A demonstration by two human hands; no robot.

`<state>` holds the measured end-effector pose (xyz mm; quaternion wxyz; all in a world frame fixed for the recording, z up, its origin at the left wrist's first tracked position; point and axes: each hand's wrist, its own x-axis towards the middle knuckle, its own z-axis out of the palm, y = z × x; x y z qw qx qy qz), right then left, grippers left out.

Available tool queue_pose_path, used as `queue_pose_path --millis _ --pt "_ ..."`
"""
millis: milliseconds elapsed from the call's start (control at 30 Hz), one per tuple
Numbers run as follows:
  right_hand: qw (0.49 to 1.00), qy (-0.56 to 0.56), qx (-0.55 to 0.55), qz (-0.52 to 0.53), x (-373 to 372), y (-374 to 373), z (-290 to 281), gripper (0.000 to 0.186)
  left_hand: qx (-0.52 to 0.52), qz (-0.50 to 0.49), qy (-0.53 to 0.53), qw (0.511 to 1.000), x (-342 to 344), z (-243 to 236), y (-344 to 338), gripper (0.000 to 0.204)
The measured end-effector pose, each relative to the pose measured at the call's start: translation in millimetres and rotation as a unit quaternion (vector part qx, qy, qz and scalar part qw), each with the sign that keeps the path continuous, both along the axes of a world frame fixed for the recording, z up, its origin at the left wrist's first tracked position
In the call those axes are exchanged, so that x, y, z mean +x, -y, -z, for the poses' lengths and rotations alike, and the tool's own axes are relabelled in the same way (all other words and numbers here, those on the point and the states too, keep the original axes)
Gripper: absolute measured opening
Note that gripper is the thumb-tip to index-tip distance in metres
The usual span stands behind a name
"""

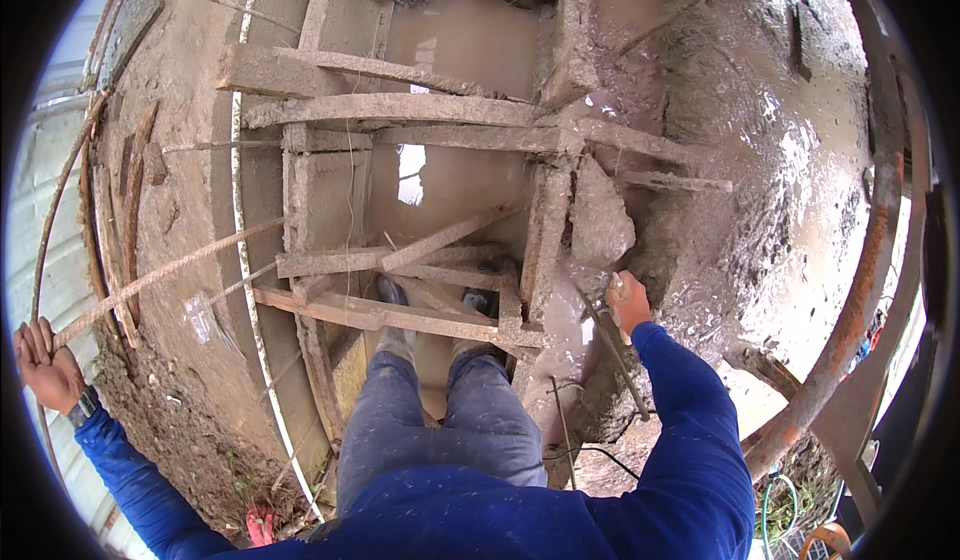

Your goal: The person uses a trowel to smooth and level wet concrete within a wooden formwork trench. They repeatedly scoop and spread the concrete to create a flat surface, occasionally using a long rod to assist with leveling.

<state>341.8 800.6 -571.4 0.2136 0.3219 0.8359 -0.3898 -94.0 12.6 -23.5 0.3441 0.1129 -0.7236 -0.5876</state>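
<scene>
Pointing lengthwise forward, the muddy trowel (602, 218) sits gripped in right fingers (626, 287); left fingers (39, 340) loosely parted.

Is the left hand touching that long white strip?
Apart. The head view shows the left hand well to the left of the long white strip, with a muddy bank plainly visible between them.

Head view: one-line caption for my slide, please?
Muddy timbers over murky water, left hand at a rod, right hand at a muddy trowel-like blade.
</scene>
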Motion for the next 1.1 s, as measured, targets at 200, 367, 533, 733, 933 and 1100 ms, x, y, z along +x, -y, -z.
queue_pose_path --millis 200,367,533,733,933,1100 --pt "0.999 -0.042 0.010 -0.014 4.5 7.6 -52.8 0.031 -0.031 0.110 0.009 0.993 3.9 22.4 -33.2 0.010" --pt "0.998 -0.020 -0.022 -0.057 -11.8 3.7 -106.2 0.037 -0.027 0.156 -0.003 0.987 24.6 17.5 0.8 0.009" --pt "0.994 -0.095 0.022 -0.056 -5.3 0.0 -139.0 0.029 0.011 0.141 -0.012 0.990 36.0 28.2 23.7 0.010" --pt "0.992 -0.036 -0.015 -0.122 -32.4 -5.1 -197.2 0.029 0.054 0.083 -0.033 0.995 73.3 35.3 49.1 0.013" --pt "0.982 -0.074 -0.014 -0.173 -52.5 6.9 -233.4 0.031 0.040 0.006 -0.046 0.998 97.4 39.9 38.1 0.012" --pt "0.971 -0.053 -0.012 -0.232 -89.8 30.9 -261.7 0.029 0.025 0.130 -0.060 0.989 119.2 40.1 33.6 0.009"
